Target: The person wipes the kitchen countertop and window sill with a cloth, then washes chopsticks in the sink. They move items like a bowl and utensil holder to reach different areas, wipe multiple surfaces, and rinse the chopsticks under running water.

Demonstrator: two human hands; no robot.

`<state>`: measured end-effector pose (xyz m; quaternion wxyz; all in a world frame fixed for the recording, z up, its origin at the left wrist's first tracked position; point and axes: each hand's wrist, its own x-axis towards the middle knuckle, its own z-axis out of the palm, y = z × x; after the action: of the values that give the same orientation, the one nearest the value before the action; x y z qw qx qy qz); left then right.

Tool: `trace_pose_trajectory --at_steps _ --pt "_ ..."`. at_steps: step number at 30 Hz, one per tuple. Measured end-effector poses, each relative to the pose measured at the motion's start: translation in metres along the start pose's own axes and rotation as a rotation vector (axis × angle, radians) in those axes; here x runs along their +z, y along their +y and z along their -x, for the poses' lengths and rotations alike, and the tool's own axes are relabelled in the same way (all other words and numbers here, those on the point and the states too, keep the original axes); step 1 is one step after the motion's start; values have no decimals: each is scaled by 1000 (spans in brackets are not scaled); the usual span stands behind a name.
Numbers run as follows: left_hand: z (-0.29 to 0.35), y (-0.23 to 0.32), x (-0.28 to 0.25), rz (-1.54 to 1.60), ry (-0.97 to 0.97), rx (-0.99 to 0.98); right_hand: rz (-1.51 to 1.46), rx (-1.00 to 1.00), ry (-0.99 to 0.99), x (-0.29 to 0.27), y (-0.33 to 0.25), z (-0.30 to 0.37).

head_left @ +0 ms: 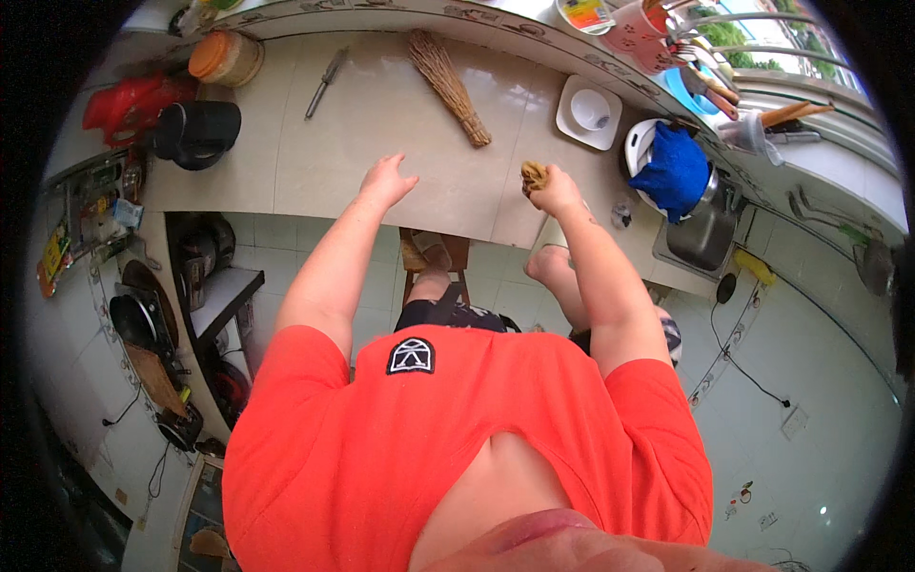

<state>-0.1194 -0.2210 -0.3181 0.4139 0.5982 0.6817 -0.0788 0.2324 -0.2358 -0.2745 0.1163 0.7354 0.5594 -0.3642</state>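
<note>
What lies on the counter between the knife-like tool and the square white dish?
In the head view, a twig brush lies between the knife-like tool and the square white dish.

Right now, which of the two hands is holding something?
The right hand, gripping a crumpled brown item; the left hand is open, holding nothing visible.
</note>
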Motion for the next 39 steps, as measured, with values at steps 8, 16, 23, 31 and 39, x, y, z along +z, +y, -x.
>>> trace_pose_trajectory --at_steps 8,16,23,31,39 --pt "-60 -60 29 -175 -35 -378 215 -64 -55 112 35 -55" --pt "-67 -53 27 -220 -2 -384 490 -48 -179 135 27 -83" --pt "-61 -54 19 -205 -31 -404 572 -84 -33 142 14 -74" --pt "-43 -55 32 -160 24 -338 534 -269 149 143 34 -51" --pt "-15 -117 155 82 876 -159 508 -749 524 154 73 -76"
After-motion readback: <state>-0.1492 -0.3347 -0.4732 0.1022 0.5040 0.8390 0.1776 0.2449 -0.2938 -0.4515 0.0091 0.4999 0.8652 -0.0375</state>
